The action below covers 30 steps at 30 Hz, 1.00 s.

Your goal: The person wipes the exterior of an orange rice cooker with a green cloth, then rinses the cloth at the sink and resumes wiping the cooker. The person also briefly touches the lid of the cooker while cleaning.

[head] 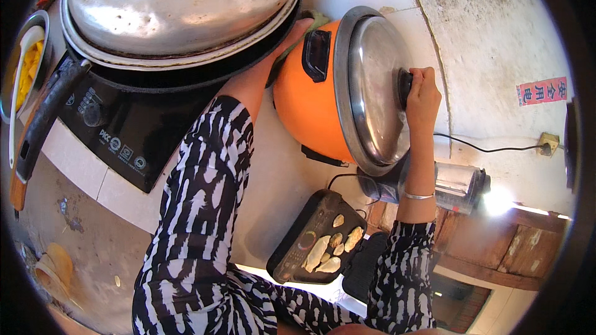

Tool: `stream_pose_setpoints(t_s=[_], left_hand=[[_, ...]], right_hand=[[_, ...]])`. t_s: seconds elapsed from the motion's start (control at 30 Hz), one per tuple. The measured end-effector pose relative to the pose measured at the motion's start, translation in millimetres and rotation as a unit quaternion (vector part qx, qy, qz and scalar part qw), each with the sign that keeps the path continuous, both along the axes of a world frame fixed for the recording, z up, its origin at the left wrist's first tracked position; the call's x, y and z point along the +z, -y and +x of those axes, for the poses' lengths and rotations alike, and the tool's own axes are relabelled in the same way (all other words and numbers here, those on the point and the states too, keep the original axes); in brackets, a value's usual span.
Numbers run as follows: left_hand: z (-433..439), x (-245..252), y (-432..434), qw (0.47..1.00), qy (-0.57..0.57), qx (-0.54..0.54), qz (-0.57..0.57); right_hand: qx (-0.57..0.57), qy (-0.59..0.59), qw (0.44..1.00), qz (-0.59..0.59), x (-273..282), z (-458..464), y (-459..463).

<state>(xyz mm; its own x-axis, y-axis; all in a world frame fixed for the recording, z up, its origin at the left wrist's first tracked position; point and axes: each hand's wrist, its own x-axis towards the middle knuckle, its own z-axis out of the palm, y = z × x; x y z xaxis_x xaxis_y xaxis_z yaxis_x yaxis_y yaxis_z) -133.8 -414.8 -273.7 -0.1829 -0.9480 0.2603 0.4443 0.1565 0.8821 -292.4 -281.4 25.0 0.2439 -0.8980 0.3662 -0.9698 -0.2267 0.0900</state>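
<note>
An orange rice cooker (302, 102) with a dark side handle (316, 56) stands on the counter, its metal lid (375, 88) seated on the rim. My right hand (423, 93) is closed around the lid's black knob (404, 88). Across the cooker's far side reaches my left hand (301, 29), at a green cloth (320, 19) against the orange body. Cloth and cooker hide its fingers, so I cannot see whether it grips. Beside my left forearm, a wok under a large domed metal lid (186, 14) sits on a black induction cooktop (116, 125).
A black electric griddle (298, 237) holding several browned pieces of food lies near me, its cord trailing to the counter. At left are the wok's handle (46, 116) and a metal bowl (44, 23) of yellow chunks. A blender jug (458, 186) and a wall socket (548, 144) are at right.
</note>
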Motion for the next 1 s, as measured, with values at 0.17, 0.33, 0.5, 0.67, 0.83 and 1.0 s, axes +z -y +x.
stream_pose_setpoints(t_s=[0.17, 0.33, 0.5, 0.67, 0.83, 1.0], left_hand=[[2.3, 7.2, -21.0, 0.990, -0.017, 0.002, 0.142], [16.1, 56.4, -96.3, 0.989, -0.073, 0.058, 0.114], [23.4, 79.3, -173.0, 0.986, 0.041, 0.147, 0.060], [4.2, 90.7, -258.9, 0.975, 0.105, 0.186, 0.062], [2.7, 96.5, -273.5, 0.974, 0.109, 0.173, 0.094], [30.3, 74.2, -197.4, 0.982, 0.101, 0.081, 0.136]], right_hand=[[-0.008, 0.000, 1.000, 0.003, 1.2, 1.9, 0.1], [0.009, 0.020, 1.000, 0.000, 1.5, 2.1, -1.8], [0.022, 0.017, 1.000, 0.002, -0.5, -3.5, -0.7], [0.025, 0.004, 1.000, 0.005, -1.7, -3.9, 0.4], [0.029, 0.011, 0.999, 0.015, -0.2, 0.6, -2.2], [0.028, -0.007, 0.999, 0.024, -0.2, 2.1, -1.5]])
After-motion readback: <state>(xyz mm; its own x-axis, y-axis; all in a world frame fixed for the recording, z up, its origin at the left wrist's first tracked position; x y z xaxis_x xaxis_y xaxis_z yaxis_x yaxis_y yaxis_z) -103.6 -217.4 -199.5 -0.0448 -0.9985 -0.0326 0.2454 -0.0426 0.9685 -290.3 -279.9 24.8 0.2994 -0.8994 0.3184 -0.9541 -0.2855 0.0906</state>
